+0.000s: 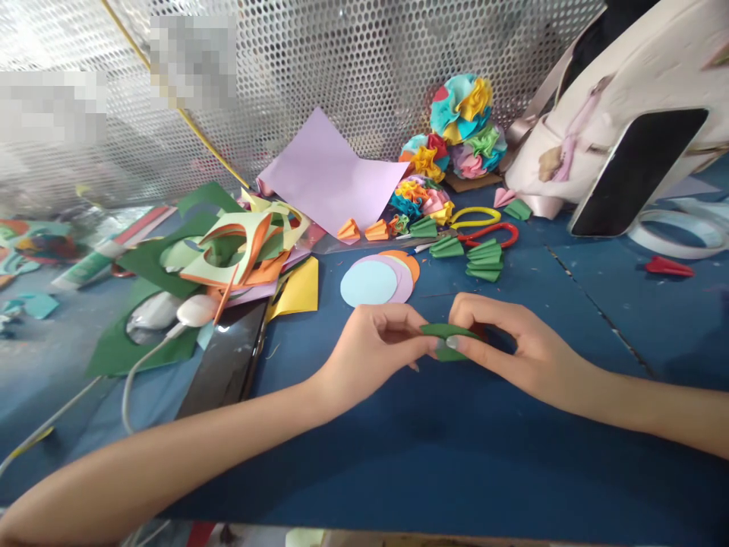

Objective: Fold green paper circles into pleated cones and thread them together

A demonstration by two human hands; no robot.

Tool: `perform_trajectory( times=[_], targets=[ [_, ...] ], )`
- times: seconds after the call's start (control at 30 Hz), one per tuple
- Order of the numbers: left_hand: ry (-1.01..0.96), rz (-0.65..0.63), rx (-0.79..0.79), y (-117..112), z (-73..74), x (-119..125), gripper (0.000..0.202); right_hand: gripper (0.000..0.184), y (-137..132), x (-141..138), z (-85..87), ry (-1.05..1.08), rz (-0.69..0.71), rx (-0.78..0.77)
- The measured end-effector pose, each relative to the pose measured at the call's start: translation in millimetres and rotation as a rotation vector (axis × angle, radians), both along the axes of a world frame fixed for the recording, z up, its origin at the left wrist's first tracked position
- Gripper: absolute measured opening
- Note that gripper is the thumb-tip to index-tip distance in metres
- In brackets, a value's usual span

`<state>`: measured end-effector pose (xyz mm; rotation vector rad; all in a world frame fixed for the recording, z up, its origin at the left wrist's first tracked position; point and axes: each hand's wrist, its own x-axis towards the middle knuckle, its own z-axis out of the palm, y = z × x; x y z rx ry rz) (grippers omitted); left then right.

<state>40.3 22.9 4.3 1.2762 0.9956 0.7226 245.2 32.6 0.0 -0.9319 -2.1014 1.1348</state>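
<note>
Both my hands meet over the blue table (pixel 433 448), pinching one folded green paper piece (pixel 447 333). My left hand (pixel 373 349) grips its left end between thumb and fingers. My right hand (pixel 512 346) holds its right end, fingers curled over it. Just behind my hands lies a stack of paper circles (pixel 376 279), light blue on top, with lilac and orange ones under it. Further back, several folded green paper pieces (pixel 484 260) and orange ones (pixel 363 229) lie on the table.
Scrap coloured paper (pixel 228 247) is heaped at the left, with a lilac sheet (pixel 330 178) behind. Paper flower balls (pixel 461 125) stand against the perforated metal wall. Scissors with red and yellow handles (pixel 484 226), a dark phone (pixel 638 171) leaning on a white bag, tape (pixel 683 232) and a white charger (pixel 194 310) are nearby.
</note>
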Motion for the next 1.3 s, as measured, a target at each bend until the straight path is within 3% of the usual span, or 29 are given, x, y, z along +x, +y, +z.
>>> perform_trajectory(
  times=[0.17,0.97,1.3],
  targets=[
    [0.003,0.115,0.067,3.0,1.7,-2.8,0.013,0.025,0.4,0.3,-2.7,-0.092,0.039,0.018],
    [0.138,0.104,0.146,-0.6,-1.0,-5.3,0.018,0.027,3.1,0.8,-9.2,-0.139,0.05,-0.001],
    [0.248,0.022,0.313,-5.8,-0.3,-3.1,0.015,0.026,1.8,0.7,-8.0,-0.166,0.068,0.041]
  ],
)
